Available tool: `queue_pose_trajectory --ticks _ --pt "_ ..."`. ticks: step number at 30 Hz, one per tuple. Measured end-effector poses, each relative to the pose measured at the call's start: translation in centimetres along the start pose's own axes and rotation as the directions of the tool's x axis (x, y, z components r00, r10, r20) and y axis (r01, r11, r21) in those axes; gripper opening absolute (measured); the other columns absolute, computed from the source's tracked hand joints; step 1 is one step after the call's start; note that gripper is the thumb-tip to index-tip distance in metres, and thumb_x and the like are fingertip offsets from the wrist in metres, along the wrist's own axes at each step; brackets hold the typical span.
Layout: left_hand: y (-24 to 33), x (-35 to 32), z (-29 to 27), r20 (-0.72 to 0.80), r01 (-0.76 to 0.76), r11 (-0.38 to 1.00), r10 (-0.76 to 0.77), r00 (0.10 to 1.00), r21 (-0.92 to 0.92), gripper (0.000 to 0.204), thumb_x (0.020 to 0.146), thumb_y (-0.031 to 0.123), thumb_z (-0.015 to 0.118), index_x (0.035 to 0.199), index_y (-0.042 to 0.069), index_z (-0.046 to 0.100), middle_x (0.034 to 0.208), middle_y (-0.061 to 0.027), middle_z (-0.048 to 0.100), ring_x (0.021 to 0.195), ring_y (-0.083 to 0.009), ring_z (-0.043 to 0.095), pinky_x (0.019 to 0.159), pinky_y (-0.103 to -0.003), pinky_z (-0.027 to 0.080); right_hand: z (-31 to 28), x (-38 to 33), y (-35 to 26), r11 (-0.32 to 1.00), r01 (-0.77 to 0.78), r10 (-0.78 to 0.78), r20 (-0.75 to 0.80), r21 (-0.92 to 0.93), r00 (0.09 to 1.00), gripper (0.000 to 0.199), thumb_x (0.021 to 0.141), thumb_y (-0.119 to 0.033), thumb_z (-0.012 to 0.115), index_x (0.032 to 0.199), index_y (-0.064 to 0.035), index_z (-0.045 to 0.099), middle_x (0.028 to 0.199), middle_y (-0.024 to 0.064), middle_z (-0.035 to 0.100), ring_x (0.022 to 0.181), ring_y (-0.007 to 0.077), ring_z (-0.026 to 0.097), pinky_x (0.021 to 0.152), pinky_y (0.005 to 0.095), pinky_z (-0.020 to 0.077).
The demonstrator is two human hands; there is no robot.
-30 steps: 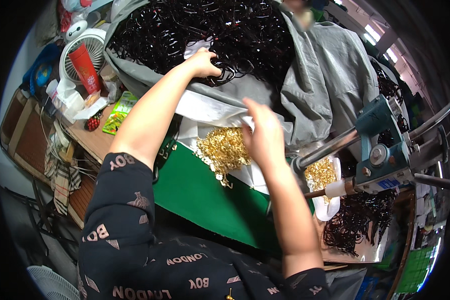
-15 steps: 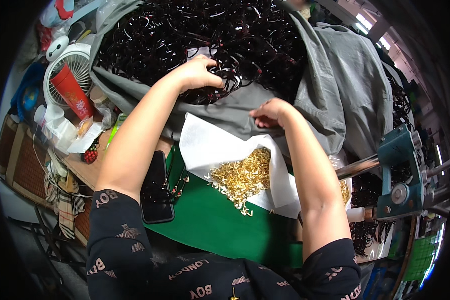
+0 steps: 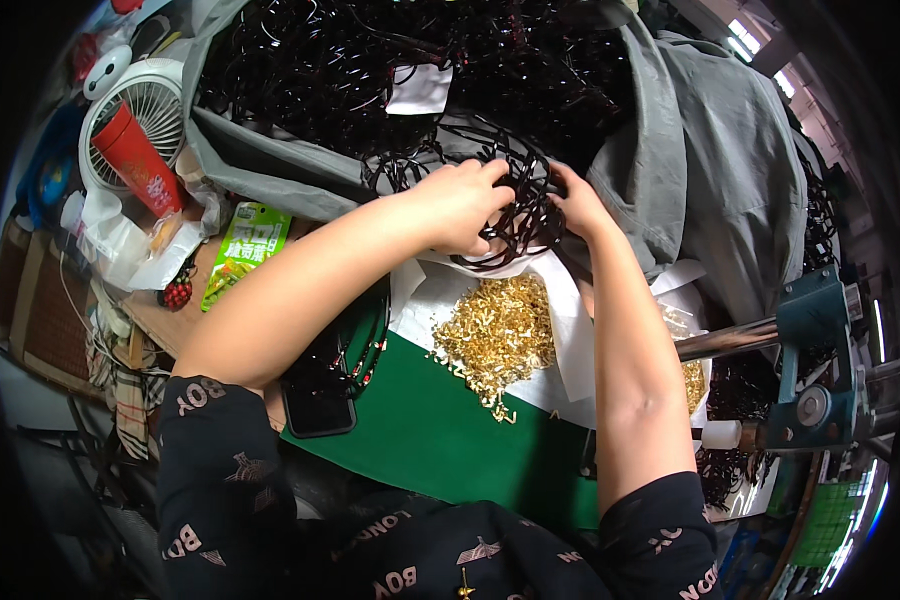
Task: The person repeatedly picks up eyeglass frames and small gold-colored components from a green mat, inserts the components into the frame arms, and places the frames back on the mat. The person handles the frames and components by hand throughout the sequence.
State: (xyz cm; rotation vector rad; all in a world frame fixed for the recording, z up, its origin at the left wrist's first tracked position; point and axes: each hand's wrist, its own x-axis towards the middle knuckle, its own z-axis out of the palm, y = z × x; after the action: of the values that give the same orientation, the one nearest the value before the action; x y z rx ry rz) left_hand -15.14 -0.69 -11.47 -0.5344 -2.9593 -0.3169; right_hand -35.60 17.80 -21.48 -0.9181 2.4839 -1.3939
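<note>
A loose bunch of glossy black strands (image 3: 520, 215) is held between my two hands, above the near edge of a large heap of the same strands (image 3: 320, 70). My left hand (image 3: 467, 205) is closed on the bunch's left side, fingers curled over it. My right hand (image 3: 580, 208) grips its right edge between thumb and fingers. Below the bunch, a pile of small gold metal pieces (image 3: 500, 335) lies on white sheet material (image 3: 570, 345) over a green work surface (image 3: 430, 430). Parts of my fingertips are hidden among the strands.
Grey cloth (image 3: 730, 160) surrounds the heap, with a white slip (image 3: 419, 89) on it. At left are a fan (image 3: 160, 110), red cylinder (image 3: 135, 160) and green packet (image 3: 245, 250). A phone (image 3: 320, 415) lies near my left forearm. A metal machine (image 3: 815, 360) stands right.
My left hand has moved right and nearer with a bunch of black strands. My right hand has risen to meet it. The green packet and the white slip show more fully.
</note>
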Motion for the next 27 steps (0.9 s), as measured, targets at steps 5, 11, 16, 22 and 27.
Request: queue_pose_trajectory --ticks 5,11,16,22,27 --pt "3.1 -0.3 1.5 -0.218 0.044 0.83 0.095 0.971 0.556 0.06 0.066 0.039 0.073 0.109 0.002 0.056 0.12 -0.0142 0.049 0.108 -0.0294 0.047 0.093 -0.039 0.038 -3.0 -4.6 -8.3 0.963 -0.246 0.265 -0.205 0.112 0.942 0.022 0.089 -0.006 0.053 0.108 0.0037 0.06 0.099 0.0086 0.065 0.09 0.0135 0.06 0.079 0.0235 0.0451" --pt "4.8 -1.8 2.1 -0.384 -0.005 0.983 0.077 0.92 0.184 0.015 0.076 0.021 0.063 0.075 0.006 0.059 0.071 -0.0096 0.058 0.069 -0.0274 0.06 0.063 -0.041 0.048 -2.1 -16.5 -16.5 0.963 0.207 -0.137 -0.344 0.175 0.929 0.018 0.086 -0.01 0.059 0.098 0.0025 0.063 0.088 0.0089 0.066 0.079 0.0137 0.062 0.074 0.0255 0.0479" --pt "5.1 -3.8 0.5 -0.169 0.207 0.963 -0.236 0.957 -0.171 0.018 0.079 0.02 0.063 0.089 0.006 0.069 0.084 -0.0126 0.066 0.074 -0.0293 0.064 0.069 -0.037 0.05 -2.3 -26.0 -17.3 0.991 0.13 -0.127 -0.124 0.018 0.984 0.016 0.085 -0.01 0.061 0.096 0.0021 0.064 0.086 0.008 0.066 0.074 0.01 0.06 0.067 0.0249 0.0478" --pt "9.8 -6.9 -3.7 -0.059 0.089 0.582 -0.231 0.971 -0.809 0.018 0.088 0.014 0.056 0.099 0.001 0.063 0.082 -0.0082 0.067 0.078 -0.0167 0.064 0.07 -0.029 0.05 -3.3 -31.7 -15.8 0.634 -0.206 0.128 0.162 0.745 0.979 0.048 0.096 -0.034 0.044 0.124 0.0047 0.046 0.107 0.0183 0.06 0.092 0.022 0.062 0.071 0.0295 0.0538" --pt "20.8 -11.1 -4.8 -0.123 -0.504 0.853 0.491 0.863 -0.134 0.024 0.072 0.006 0.061 0.095 0.005 0.065 0.067 -0.0072 0.055 0.06 -0.022 0.057 0.056 -0.03 0.047 -6.1 -36.1 -12.7 0.149 -0.318 -0.098 0.334 0.936 0.937 0.059 0.097 -0.049 0.026 0.115 0.0033 0.046 0.106 0.0242 0.06 0.082 0.03 0.065 0.053 0.0333 0.055"
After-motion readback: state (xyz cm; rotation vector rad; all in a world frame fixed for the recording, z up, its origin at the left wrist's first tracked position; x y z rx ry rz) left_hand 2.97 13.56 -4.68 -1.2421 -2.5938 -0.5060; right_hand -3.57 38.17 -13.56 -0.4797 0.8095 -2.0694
